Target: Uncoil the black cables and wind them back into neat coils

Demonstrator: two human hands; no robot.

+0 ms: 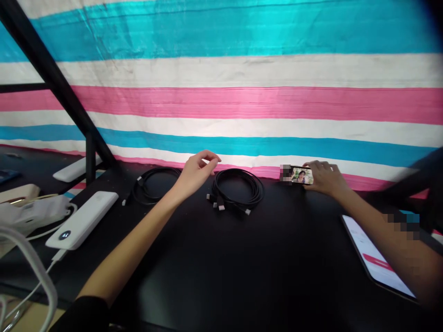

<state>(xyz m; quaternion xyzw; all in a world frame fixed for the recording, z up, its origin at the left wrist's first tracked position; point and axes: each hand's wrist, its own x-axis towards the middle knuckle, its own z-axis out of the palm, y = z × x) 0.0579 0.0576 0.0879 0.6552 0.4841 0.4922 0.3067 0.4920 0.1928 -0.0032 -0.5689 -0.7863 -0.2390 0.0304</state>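
My left hand (201, 167) hovers above the far part of the black table, between two coils of cable. Its fingers are loosely curled and the thumb is close to the fingertips, with nothing visible in between. Just right of it lies a black cable coil (255, 197) with several plug ends. Another black cable coil (140, 199) is at its left, partly covered by my wrist. Over at the far right, my right hand (323, 177) is closed around the right end of a phone (302, 175), which is sideways and shows a picture of a person.
A tablet-like device (375, 253) with a lit screen lies beneath my right forearm. To the left are a white power bank (85, 219) with a cable plugged in, a white adapter (41, 210) and another white slab (74, 169). A black frame bar (65, 97) slants before a striped sheet (221, 101).
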